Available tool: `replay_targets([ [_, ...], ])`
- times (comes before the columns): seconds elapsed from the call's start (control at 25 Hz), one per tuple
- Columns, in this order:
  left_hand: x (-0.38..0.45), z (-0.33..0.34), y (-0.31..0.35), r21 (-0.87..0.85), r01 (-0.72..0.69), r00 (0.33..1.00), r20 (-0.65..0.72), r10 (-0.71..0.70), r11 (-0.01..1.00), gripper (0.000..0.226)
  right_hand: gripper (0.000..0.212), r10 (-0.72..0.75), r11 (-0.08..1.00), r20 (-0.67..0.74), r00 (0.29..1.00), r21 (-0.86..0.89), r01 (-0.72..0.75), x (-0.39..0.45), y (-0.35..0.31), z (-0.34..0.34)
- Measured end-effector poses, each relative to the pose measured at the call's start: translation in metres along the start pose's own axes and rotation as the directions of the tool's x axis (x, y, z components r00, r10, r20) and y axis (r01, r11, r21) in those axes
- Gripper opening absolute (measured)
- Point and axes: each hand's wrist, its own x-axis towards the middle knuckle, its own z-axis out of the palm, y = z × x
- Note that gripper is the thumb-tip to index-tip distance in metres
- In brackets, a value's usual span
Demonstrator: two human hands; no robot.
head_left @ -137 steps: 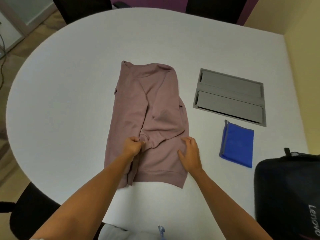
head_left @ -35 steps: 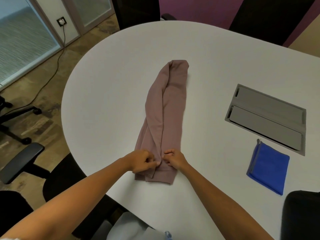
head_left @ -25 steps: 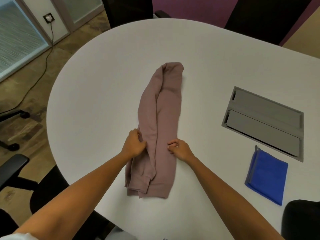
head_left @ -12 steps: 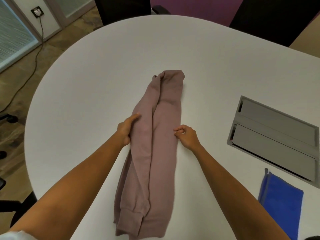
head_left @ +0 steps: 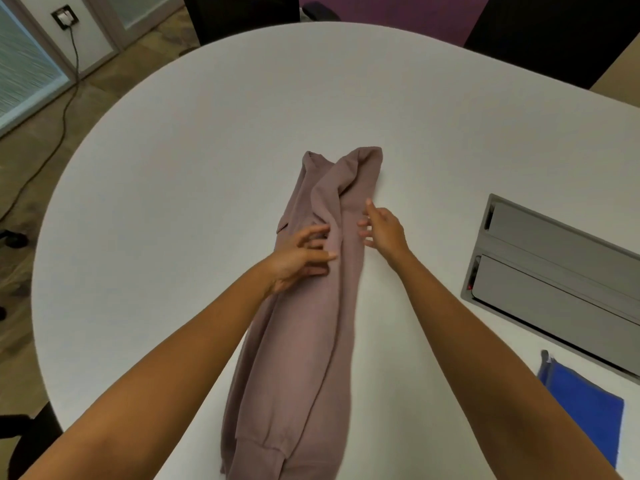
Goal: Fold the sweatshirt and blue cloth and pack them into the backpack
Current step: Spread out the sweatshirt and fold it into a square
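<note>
Head view shows both hands slid up from the hem to mid-length of the mauve sweatshirt (head_left: 311,306), a narrow strip lying mid-surface: left hand (head_left: 298,259) resting spread-fingered, right hand (head_left: 382,228) open alongside, so crosswise folding seems next.

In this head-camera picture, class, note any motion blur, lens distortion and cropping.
Head view: the fingers of the left hand and right hand are smeared by motion over the sweatshirt; the wide lens bows the table edge; the blue cloth is cut by the right edge; lighting is soft, with no glare.
</note>
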Motion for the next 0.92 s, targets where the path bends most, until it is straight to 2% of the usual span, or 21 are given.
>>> replay_targets([
  [0.08,0.005,0.014,-0.009,-0.004,0.1,0.995,-0.007,-0.1,0.995,0.046,0.054,0.075,0.996,0.06,0.995,-0.043,-0.072,0.01,-0.013,0.0],
  [0.16,0.01,0.024,-0.018,0.037,0.133,0.986,-0.11,-0.128,0.991,0.031,0.049,0.094,0.987,0.102,0.99,-0.137,-0.079,0.018,-0.015,0.003],
  [0.24,0.017,0.032,-0.022,0.005,0.11,0.962,-0.254,-0.105,0.994,0.037,0.04,0.074,0.979,0.163,0.984,-0.198,-0.041,0.022,-0.016,0.011],
  [0.32,0.019,0.039,-0.019,-0.057,0.113,0.944,-0.305,-0.125,0.992,0.042,0.039,0.023,0.976,0.202,0.979,-0.217,0.022,0.026,-0.016,0.021],
  [0.4,0.017,0.038,-0.01,-0.09,0.105,0.962,-0.242,-0.124,0.99,0.035,0.024,-0.012,0.977,0.221,0.975,-0.203,0.059,0.024,-0.021,0.03],
  [0.44,0.016,0.031,-0.006,-0.16,0.074,0.975,-0.195,-0.105,0.984,0.035,0.023,-0.024,0.977,0.212,0.977,-0.203,0.068,0.025,-0.022,0.033],
  [0.52,0.015,0.007,-0.005,-0.401,0.022,0.989,-0.123,-0.077,0.916,0.049,0.029,-0.04,0.981,0.15,0.988,-0.184,0.067,0.027,-0.023,0.035],
  [0.56,0.016,-0.007,-0.007,-0.482,0.017,0.987,-0.133,-0.093,0.876,0.06,0.027,-0.026,0.991,0.116,0.993,-0.131,0.041,0.028,-0.023,0.035],
  [0.64,0.017,-0.026,-0.013,-0.478,0.059,0.974,-0.166,-0.156,0.877,0.077,0.028,0.106,0.993,0.128,0.986,0.04,-0.112,0.029,-0.026,0.036],
  [0.72,0.012,-0.027,-0.013,-0.369,0.124,0.977,-0.118,-0.179,0.921,0.065,0.032,0.211,0.963,0.162,0.964,0.137,-0.233,0.029,-0.026,0.035],
  [0.76,0.011,-0.027,-0.012,-0.347,0.135,0.981,-0.085,-0.175,0.928,0.057,0.032,0.214,0.964,0.134,0.968,0.129,-0.231,0.032,-0.024,0.035],
  [0.84,0.008,-0.031,-0.006,-0.454,0.068,0.995,-0.038,-0.096,0.888,0.048,0.031,0.202,0.976,0.061,0.977,0.07,-0.206,0.034,-0.018,0.032],
  [0.92,0.006,-0.035,0.0,-0.597,-0.048,0.996,-0.09,-0.007,0.801,0.035,0.036,0.191,0.979,0.079,0.978,0.053,-0.196,0.03,-0.015,0.03],
])
